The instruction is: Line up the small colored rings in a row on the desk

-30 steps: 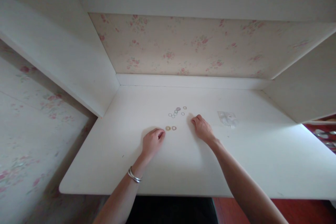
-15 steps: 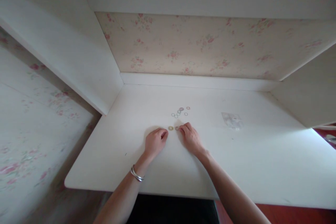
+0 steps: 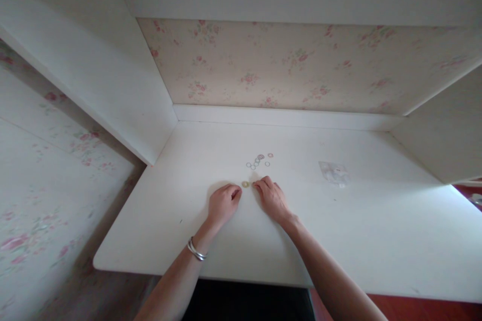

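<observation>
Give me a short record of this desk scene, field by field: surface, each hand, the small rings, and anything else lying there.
Surface: white desk in a white alcove with floral wallpaper behind
Left hand: curled, on the desk, bracelet on its wrist, fingertips beside a yellowish ring
Right hand: flat on the desk, fingertips at the same ring's other side; contact unclear
Cluster of small rings: loose, beyond both hands, untouched
Clear plastic bag: flat, to the right, apart from the hands

Two hands [image 3: 224,203], seven rings [image 3: 258,160], one bag [image 3: 333,172].
</observation>
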The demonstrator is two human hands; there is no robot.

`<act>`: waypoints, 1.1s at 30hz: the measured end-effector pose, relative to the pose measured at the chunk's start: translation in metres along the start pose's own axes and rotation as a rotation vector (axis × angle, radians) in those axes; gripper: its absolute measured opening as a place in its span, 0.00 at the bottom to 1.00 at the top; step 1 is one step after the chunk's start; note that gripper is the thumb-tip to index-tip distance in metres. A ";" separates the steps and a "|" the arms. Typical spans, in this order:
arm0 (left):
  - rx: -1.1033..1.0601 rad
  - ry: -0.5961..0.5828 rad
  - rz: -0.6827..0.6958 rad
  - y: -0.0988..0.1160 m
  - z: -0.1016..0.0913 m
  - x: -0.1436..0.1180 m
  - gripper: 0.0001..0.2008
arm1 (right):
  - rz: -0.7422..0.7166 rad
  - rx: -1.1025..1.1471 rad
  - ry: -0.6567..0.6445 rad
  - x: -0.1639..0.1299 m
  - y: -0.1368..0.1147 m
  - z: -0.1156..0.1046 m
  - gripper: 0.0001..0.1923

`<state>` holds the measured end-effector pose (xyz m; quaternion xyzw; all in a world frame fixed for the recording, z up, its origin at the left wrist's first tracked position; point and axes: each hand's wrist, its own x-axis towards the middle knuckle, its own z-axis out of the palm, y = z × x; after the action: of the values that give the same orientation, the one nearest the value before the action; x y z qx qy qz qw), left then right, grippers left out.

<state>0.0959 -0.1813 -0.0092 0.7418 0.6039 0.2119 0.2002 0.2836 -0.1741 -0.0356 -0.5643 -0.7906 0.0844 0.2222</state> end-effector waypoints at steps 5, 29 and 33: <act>-0.023 0.012 0.019 0.001 -0.001 -0.001 0.08 | 0.044 0.083 0.074 -0.005 -0.001 -0.001 0.14; 0.168 -0.071 0.204 0.060 0.021 0.131 0.13 | 0.298 0.467 0.361 -0.042 0.014 -0.005 0.16; 0.233 -0.142 0.300 0.065 0.035 0.152 0.13 | 0.278 0.476 0.361 -0.039 0.014 -0.005 0.16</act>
<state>0.1952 -0.0460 0.0089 0.8546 0.4916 0.1151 0.1212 0.3085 -0.2062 -0.0467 -0.6049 -0.6121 0.1948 0.4707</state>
